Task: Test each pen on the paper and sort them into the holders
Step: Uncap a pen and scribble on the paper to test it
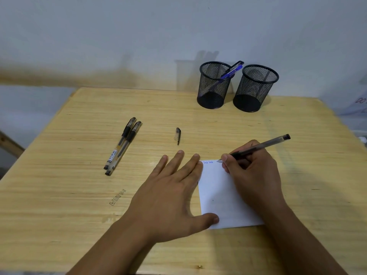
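My right hand [252, 171] grips a black pen [264, 145] with its tip touching the top edge of a white paper [220, 197], next to blue scribbles. Flat on the table, my left hand [170, 187] has its fingers spread, the thumb pressing the paper's lower left corner. The pen's cap [178, 135] lies loose on the table above my left hand. Two capped black pens [123, 145] lie side by side at the left. Two black mesh holders stand at the back: the left holder [214, 86] has a blue pen [232, 71] in it, the right holder [255, 89] looks empty.
The wooden table [79, 195] ends at a pale wall behind the holders. A small sticker with letters [118, 197] is on the tabletop near my left wrist. Some white material with writing [359, 104] shows at the right edge.
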